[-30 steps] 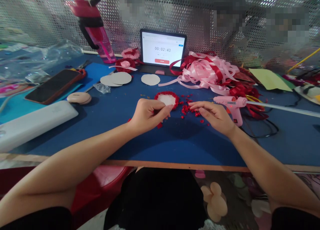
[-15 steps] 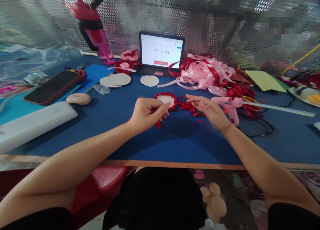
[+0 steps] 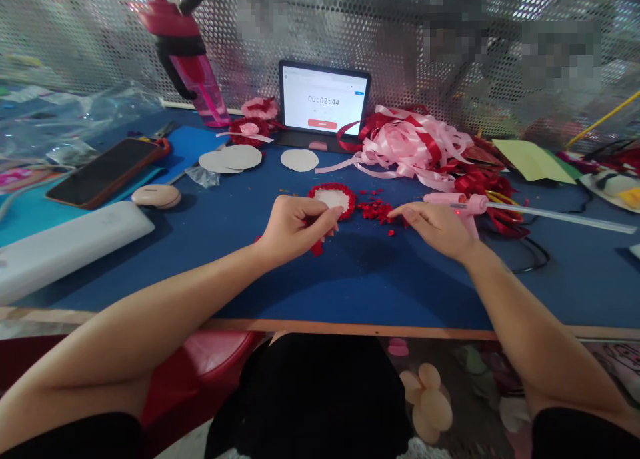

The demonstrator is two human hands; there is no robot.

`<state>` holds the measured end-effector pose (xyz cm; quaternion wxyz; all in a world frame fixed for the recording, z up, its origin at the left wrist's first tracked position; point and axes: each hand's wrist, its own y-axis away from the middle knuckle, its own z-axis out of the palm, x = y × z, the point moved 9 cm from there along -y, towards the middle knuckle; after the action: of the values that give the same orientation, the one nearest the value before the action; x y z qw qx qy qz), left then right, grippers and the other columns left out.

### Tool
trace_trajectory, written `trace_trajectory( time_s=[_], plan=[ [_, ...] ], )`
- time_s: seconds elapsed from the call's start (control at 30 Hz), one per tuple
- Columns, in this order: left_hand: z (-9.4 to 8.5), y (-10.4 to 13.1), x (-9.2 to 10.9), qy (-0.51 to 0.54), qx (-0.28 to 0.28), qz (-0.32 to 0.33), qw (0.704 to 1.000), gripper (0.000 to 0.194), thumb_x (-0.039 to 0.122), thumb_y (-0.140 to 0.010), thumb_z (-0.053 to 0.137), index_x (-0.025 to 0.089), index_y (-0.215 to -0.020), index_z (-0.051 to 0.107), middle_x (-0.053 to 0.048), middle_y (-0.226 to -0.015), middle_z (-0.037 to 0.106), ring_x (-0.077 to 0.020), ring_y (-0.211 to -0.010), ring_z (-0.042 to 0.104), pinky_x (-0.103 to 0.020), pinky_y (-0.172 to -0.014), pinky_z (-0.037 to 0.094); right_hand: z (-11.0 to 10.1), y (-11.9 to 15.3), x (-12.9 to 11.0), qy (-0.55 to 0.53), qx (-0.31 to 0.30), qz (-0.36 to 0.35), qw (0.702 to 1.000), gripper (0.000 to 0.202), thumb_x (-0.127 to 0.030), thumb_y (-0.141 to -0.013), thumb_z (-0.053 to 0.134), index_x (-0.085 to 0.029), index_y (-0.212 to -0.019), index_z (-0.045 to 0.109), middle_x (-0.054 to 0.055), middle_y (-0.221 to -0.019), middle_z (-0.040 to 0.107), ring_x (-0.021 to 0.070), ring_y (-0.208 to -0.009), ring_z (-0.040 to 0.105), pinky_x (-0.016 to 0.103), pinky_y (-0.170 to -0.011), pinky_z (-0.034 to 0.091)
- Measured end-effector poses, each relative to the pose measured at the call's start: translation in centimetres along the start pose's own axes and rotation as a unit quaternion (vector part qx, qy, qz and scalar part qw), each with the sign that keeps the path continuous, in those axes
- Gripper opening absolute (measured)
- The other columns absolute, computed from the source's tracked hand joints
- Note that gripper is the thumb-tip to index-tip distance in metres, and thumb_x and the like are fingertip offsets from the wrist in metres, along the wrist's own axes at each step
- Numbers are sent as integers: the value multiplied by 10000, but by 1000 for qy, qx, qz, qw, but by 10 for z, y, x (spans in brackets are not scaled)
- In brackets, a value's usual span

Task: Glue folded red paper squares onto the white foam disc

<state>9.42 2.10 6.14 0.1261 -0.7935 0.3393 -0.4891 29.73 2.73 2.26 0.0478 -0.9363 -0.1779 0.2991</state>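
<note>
My left hand (image 3: 297, 227) is closed at the near edge of a white disc (image 3: 333, 198) rimmed with crinkled red pieces, thumb over its edge; the fingers hide part of it. A scrap of red (image 3: 317, 248) shows below that hand. To the right lies a small heap of red ribbon bits (image 3: 376, 210). My right hand (image 3: 435, 227) reaches to the heap's right side with its index finger stretched out, holding nothing that I can see. Behind this hand stands a pink glue gun (image 3: 445, 198) with a long glue stick in it, partly covered.
A tablet (image 3: 324, 99) showing a timer stands at the back, beside pink and red ribbons (image 3: 410, 142). White discs (image 3: 299, 160), a finished-looking red rosette (image 3: 249, 131) and a pink bottle (image 3: 200, 86) are behind. On the left lie a phone (image 3: 103, 174) and a white case (image 3: 80, 246).
My right hand has moved down and slightly right, its index finger now at the red bits. Loose bits near it are gathered closer to the heap or hidden. My left hand stays put.
</note>
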Motion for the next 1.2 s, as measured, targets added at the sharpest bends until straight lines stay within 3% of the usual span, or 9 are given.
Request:
trace_trajectory(
  time_s=[0.13, 0.23, 0.33, 0.43, 0.67, 0.87, 0.97, 1.1, 1.2],
  plan=[
    [1, 1, 1, -9, -8, 3, 1000, 369, 298, -845, 522, 118, -544, 639, -23, -480, 604, -58, -437, 547, -140, -428, 399, -9, -1, -13, -23, 45, -63, 997, 451, -501, -911, 318, -221, -1090, 623, 63, -1185, 604, 213, -1133, 529, 379, -974, 403],
    [2, 1, 2, -10, -12, 10, 1000, 363, 295, -846, 519, 122, -550, 641, -16, -469, 598, -61, -443, 548, -142, -438, 403, -21, 2, -6, -95, 89, -27, 991, 457, -534, -895, 336, -229, -973, 667, 61, -1003, 672, 195, -938, 621, 321, -755, 513],
    [2, 1, 3, -7, -14, 19, 1000, 356, 282, -847, 516, 125, -553, 641, -10, -467, 599, -56, -437, 545, -142, -444, 404, -5, 4, 8, -147, 0, 56, 988, 577, -606, -873, 293, -216, -729, 693, 49, -696, 683, 156, -637, 636, 274, -542, 494],
    [2, 1, 3, -8, -16, 25, 1000, 351, 277, -846, 515, 127, -558, 645, -8, -462, 595, -56, -431, 541, -147, -448, 408, 17, 7, 17, -170, -90, 105, 976, 615, -635, -858, 280, -210, -701, 696, 53, -693, 692, 163, -649, 645, 295, -601, 517],
    [3, 1, 3, -16, -21, 23, 999, 354, 284, -843, 519, 131, -549, 642, -13, -443, 585, -69, -435, 546, -167, -464, 425, 3, -2, -2, -97, 19, -31, 995, 404, -486, -907, 349, -250, -1068, 636, 39, -1204, 593, 205, -1182, 487, 413, -1033, 357],
    [-2, 0, -1, 6, -1, -1, 1000, 317, 300, -839, 522, 128, -604, 647, -20, -527, 621, -69, -472, 562, -157, -454, 428, -28, 6, -5, -162, 160, -28, 973, 325, -455, -879, 440, -222, -1007, 627, 58, -1007, 632, 172, -883, 606, 308, -718, 534],
    [-12, -2, -5, 49, 42, -21, 998, 245, 291, -833, 531, 122, -692, 640, -23, -606, 633, -69, -491, 562, -168, -467, 446, -39, 12, -5, -121, 215, -17, 969, 246, -420, -815, 556, -223, -954, 605, 21, -797, 586, 130, -666, 555, 246, -536, 475],
    [-32, -8, -11, 70, 100, -25, 992, 206, 282, -805, 566, 142, -655, 572, 11, -553, 561, -60, -461, 506, -183, -445, 427, -46, 19, -12, -72, 262, -33, 962, 103, -302, -771, 611, -230, -817, 555, -12, -679, 495, 110, -572, 473, 242, -475, 391],
    [-37, -19, -22, 54, 59, -40, 996, 233, 288, -786, 586, 156, -600, 535, 37, -471, 488, -52, -406, 434, -187, -389, 357, -39, 18, -20, -65, 239, -45, 968, 66, -240, -766, 589, -224, -752, 527, -11, -663, 494, 109, -552, 470, 249, -479, 401]
  ],
)
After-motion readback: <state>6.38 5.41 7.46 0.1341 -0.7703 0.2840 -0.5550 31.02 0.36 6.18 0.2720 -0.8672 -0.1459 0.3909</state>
